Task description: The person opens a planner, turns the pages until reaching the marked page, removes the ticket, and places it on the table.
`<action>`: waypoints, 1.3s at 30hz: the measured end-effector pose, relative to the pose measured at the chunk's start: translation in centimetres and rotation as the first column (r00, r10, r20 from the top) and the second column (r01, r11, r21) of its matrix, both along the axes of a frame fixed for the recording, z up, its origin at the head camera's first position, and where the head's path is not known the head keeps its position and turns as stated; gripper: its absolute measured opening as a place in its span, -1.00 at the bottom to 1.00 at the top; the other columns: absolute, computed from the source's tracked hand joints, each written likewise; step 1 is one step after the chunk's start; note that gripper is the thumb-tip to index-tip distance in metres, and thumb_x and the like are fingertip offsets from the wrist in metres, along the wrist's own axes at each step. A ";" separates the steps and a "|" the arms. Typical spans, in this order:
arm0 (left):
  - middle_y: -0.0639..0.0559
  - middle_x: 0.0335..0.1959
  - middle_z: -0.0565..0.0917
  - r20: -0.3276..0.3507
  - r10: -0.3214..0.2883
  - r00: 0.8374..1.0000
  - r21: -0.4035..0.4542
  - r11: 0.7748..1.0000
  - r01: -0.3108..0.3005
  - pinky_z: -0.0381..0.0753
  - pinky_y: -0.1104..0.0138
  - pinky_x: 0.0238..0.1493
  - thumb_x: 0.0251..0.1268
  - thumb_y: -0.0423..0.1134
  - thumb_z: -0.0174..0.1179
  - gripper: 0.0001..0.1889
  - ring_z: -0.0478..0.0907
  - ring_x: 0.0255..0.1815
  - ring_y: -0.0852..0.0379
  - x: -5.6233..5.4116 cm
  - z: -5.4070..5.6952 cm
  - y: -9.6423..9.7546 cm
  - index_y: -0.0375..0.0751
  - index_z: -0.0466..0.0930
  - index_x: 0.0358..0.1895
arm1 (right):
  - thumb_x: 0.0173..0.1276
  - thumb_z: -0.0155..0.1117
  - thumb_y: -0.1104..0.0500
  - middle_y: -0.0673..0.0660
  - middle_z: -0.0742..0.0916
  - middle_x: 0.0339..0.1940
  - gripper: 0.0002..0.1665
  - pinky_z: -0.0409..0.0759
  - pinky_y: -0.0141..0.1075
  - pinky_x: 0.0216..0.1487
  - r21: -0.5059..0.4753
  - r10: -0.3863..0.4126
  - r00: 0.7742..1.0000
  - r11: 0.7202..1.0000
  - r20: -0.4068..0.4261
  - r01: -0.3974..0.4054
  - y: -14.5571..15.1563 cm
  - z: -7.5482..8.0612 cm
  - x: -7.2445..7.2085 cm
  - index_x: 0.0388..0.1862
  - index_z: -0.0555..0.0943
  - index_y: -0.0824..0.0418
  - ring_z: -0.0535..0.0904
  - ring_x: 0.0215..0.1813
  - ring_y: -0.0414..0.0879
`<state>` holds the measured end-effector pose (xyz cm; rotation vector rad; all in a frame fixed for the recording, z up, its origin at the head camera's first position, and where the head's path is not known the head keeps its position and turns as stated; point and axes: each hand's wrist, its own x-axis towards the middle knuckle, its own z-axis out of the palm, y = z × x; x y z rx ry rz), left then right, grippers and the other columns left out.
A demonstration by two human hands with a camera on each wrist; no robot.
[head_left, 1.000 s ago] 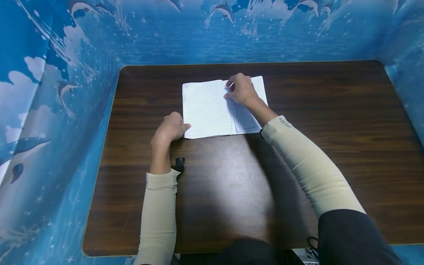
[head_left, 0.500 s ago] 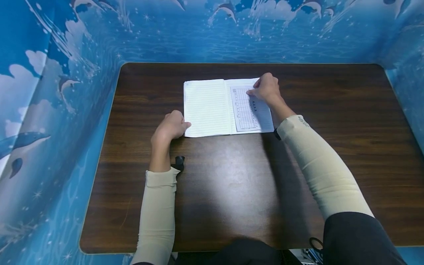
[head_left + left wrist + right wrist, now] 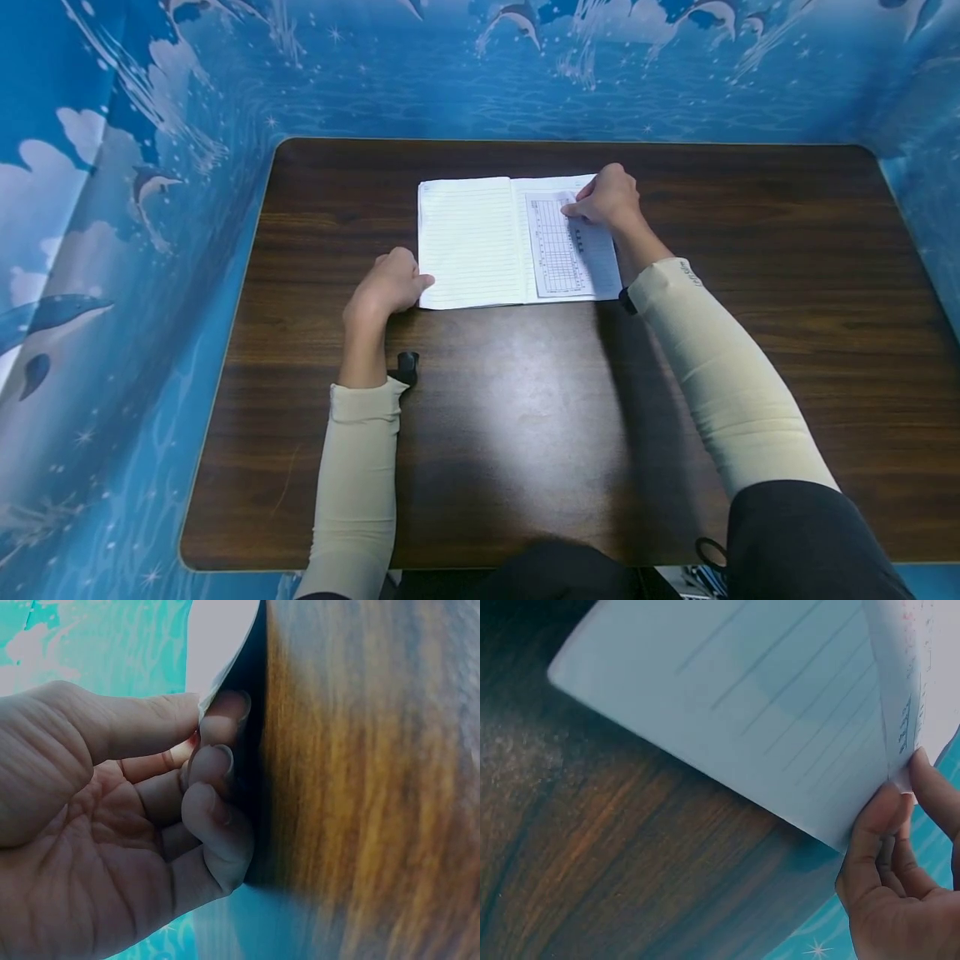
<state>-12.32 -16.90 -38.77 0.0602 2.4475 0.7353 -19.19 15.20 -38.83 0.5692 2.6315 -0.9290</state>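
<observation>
An open notebook with lined pages lies toward the back of the table. On its right-hand page sits a smaller white printed sheet bearing a grid. My left hand grips the notebook's lower left edge, and the left wrist view shows the thumb on top of the paper and curled fingers underneath. At the upper right of the notebook, my right hand pinches the printed sheet's edge between thumb and forefinger. In the right wrist view, the pinched sheet stands slightly off the lined page.
The dark wood-grain table has rounded corners. Blue sheeting with dolphins rises behind it and on both sides. A black wrist-camera piece juts out beside the left wrist. A black loop shows at the front edge.
My right hand has moved right from near the notebook's fold to its right side, uncovering the printed grid. Over the last half second it has stayed almost still. The left hand keeps its place.
</observation>
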 end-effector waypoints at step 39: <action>0.08 -0.69 0.23 0.018 -0.014 1.000 -0.025 1.000 0.015 0.31 0.26 -0.46 0.74 -0.13 0.06 -0.46 0.16 -0.64 0.15 -0.2 0.2 0.0 -0.16 0.32 -0.61 | 0.61 0.34 0.05 0.19 0.70 0.03 -0.77 0.50 -0.29 -0.17 -0.038 0.075 0.997 0.996 -0.027 -0.076 0.2 -0.4 0.1 0.01 0.67 0.20 0.60 -0.08 -0.03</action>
